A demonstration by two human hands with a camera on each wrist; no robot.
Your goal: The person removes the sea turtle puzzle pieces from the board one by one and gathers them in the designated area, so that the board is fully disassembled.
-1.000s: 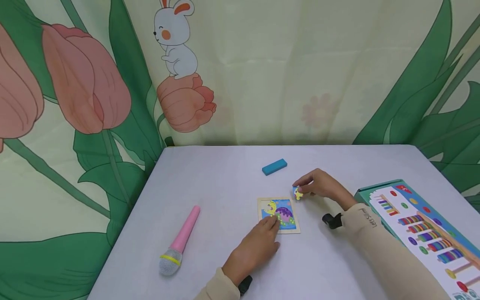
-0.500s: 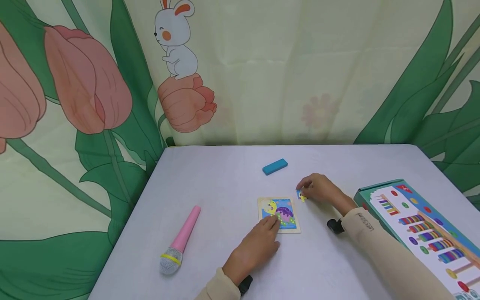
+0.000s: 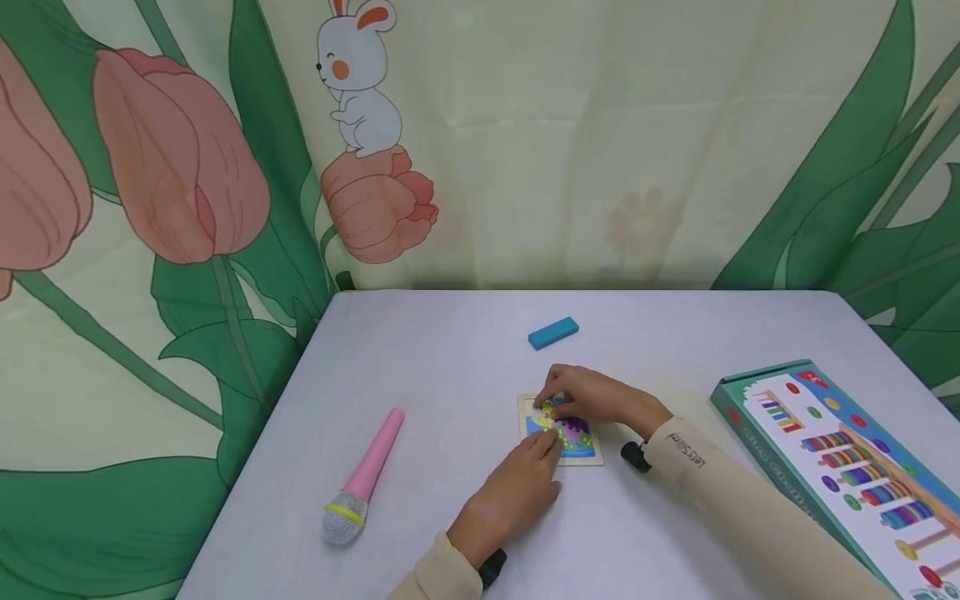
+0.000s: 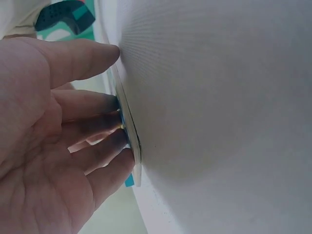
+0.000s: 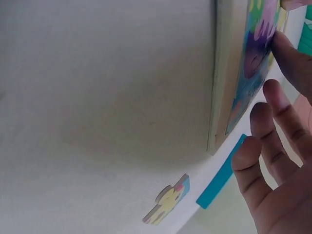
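Note:
A small wooden-framed jigsaw puzzle [image 3: 581, 447] lies flat on the table, its picture showing a yellow animal and a purple shape. My left hand [image 3: 516, 483] rests straight fingertips on its lower left part; in the left wrist view those fingers [image 4: 105, 146] press the board, thumb apart. My right hand [image 3: 592, 396] reaches over the upper part, thumb touching the picture in the right wrist view and fingers [image 5: 263, 117] spread, no piece visible in its grip. A loose yellow and blue puzzle piece [image 5: 168, 200] lies on the table near the board, hidden from the head view.
A blue block [image 3: 553, 333] lies behind the puzzle. To the left is a pink toy microphone [image 3: 367, 471]. A large printed toy box [image 3: 840, 467] stands at the right, beside the right forearm. A tulip-print curtain [image 3: 562, 150] hangs behind the table [image 3: 442, 350].
My right hand has let go of the puzzle piece to the right of the board and moved left over the puzzle. The left hand has stayed in place.

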